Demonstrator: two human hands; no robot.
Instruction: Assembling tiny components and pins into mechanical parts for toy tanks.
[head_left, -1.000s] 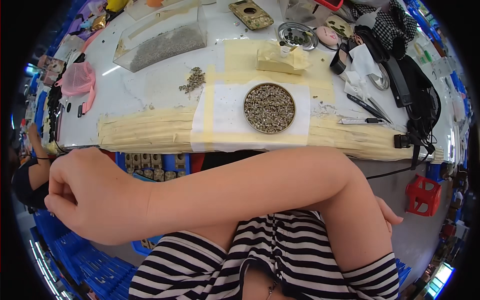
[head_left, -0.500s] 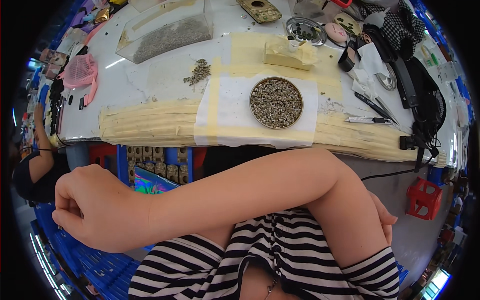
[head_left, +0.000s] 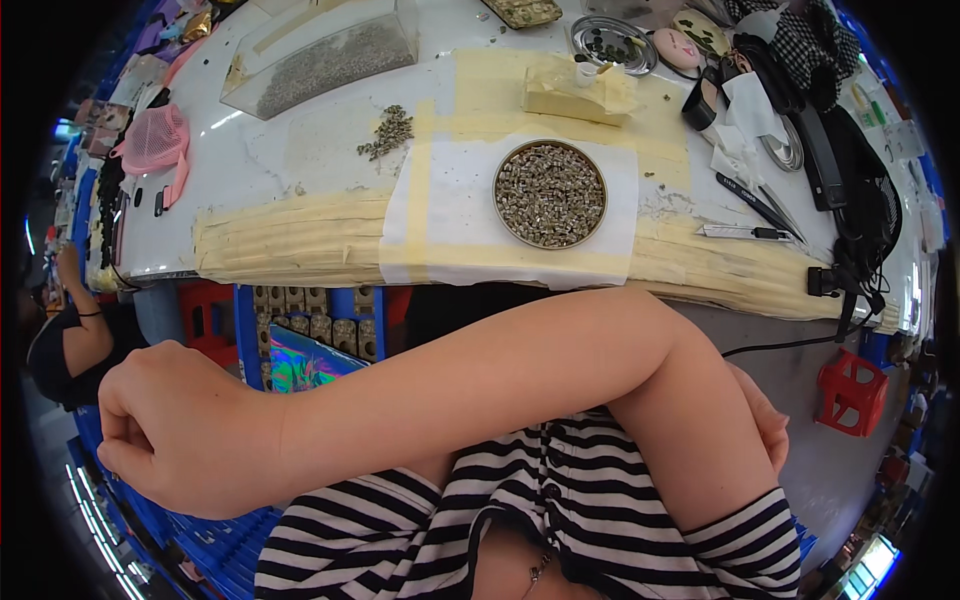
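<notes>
My right forearm crosses in front of me toward the left, below the table edge. At its end my right hand (head_left: 185, 430) is curled into a loose fist, and nothing shows in the gap between thumb and fingers. My left hand (head_left: 765, 420) sticks out at the right from behind my right upper arm, which hides most of it; a few bent fingers show. Neither hand touches anything on the table. Beyond my forearm, a round dish (head_left: 551, 193) full of small metallic grey-brown pieces stands on a white sheet (head_left: 440, 215).
A loose pile of similar pieces (head_left: 387, 133) lies left of the dish. Behind are a clear bin (head_left: 330, 70) of grey granules and a yellow taped block (head_left: 578, 97). Tweezers (head_left: 755, 203) and a utility knife (head_left: 743, 232) lie right. A co-worker's arm (head_left: 85, 300) shows at far left.
The view has shifted slightly. My right fist sits a little lower and further left. The fingers of my left hand are drawn closer together. The co-worker's arm has moved.
</notes>
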